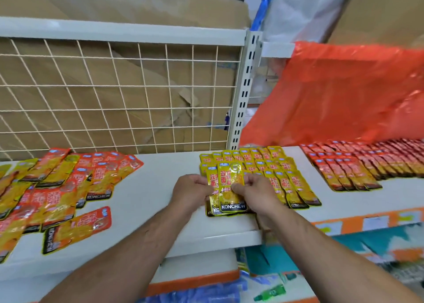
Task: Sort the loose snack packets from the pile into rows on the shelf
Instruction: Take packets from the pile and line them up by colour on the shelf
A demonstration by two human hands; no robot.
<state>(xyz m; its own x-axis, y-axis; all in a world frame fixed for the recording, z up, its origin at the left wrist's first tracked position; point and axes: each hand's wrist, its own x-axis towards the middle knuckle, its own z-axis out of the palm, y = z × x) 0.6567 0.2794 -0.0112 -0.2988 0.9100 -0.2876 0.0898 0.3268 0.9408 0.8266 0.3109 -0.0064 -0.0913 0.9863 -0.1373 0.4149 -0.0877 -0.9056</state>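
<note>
we see the left hand (191, 189) and right hand (253, 191) pinching a glossy yellow foil snack packet (230, 189) from either side, over the yellow rows (270, 165) on the white metal shelf (160, 183).

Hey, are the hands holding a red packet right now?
No, the left hand and right hand both grip yellow packets at the front of the yellow rows.

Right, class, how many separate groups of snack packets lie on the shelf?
3: loose mixed pile at left, yellow rows at centre, red rows at right; more may lie off frame.
</note>
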